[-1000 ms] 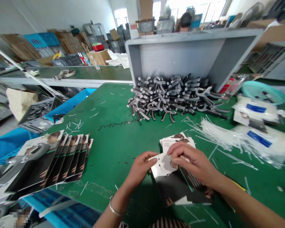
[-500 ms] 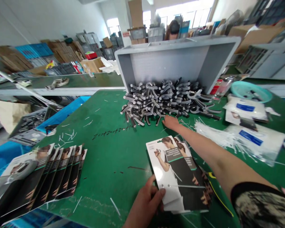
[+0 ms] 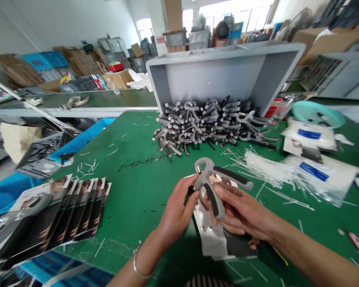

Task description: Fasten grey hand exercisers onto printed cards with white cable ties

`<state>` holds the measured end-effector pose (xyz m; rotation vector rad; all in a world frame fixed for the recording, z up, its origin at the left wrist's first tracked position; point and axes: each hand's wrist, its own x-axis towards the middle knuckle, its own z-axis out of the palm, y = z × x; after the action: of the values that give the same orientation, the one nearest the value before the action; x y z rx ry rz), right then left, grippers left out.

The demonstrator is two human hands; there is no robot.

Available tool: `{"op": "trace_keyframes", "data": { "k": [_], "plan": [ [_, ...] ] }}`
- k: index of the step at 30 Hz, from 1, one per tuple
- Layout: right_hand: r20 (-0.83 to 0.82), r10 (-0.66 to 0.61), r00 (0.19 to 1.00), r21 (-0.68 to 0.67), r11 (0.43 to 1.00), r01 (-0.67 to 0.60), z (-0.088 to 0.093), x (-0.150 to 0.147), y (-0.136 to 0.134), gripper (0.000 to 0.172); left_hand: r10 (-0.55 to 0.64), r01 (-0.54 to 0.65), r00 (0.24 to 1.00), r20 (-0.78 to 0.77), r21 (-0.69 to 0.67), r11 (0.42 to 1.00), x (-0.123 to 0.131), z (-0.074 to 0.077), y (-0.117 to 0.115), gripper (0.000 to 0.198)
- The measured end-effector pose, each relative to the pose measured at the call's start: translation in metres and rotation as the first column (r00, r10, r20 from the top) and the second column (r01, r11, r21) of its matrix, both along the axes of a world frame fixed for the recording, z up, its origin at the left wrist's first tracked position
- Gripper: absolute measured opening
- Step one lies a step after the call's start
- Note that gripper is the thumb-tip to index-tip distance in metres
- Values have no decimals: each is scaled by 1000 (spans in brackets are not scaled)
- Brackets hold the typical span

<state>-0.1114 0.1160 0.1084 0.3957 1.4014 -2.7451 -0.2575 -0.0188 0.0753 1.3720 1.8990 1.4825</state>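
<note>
A grey and black hand grip point(image 3: 208, 175) is held up between my two hands, its two handles spread apart. My left hand point(image 3: 179, 203) pinches it near the metal spring end. My right hand point(image 3: 237, 207) has its fingers around the lower handle. Beneath the hands lie printed cards point(image 3: 211, 235), partly covered by them. Behind, a heap of similar grips point(image 3: 197, 123) spills from a grey bin point(image 3: 215, 75) tipped on its side.
At the left, a row of printed cards point(image 3: 62, 215) carries a grip on its front card. White ties point(image 3: 263, 167), plastic bags point(image 3: 326, 175) and a turquoise bowl point(image 3: 338, 115) lie at the right. A person point(image 3: 221, 34) is behind the bin.
My right hand has come back from the heap with a grip. My left hand has left the cards' edge and risen to the grip, which both hands now hold.
</note>
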Motion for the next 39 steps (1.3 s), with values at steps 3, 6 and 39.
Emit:
{"op": "trace_keyframes", "data": {
  "k": [3,6,39],
  "plan": [
    [31,183,983,61,981,-185,-12,6,1,34,-25,20,995,-101,-51,998,9,-4,-10,37],
    [86,170,982,175,967,-183,-19,13,10,28,23,-28,986,-164,-27,999,10,-12,-16,33],
    [-236,-156,959,934,236,269,-70,10,24,10,101,-100,993,-63,9,995,22,-49,25,7]
  ]
}}
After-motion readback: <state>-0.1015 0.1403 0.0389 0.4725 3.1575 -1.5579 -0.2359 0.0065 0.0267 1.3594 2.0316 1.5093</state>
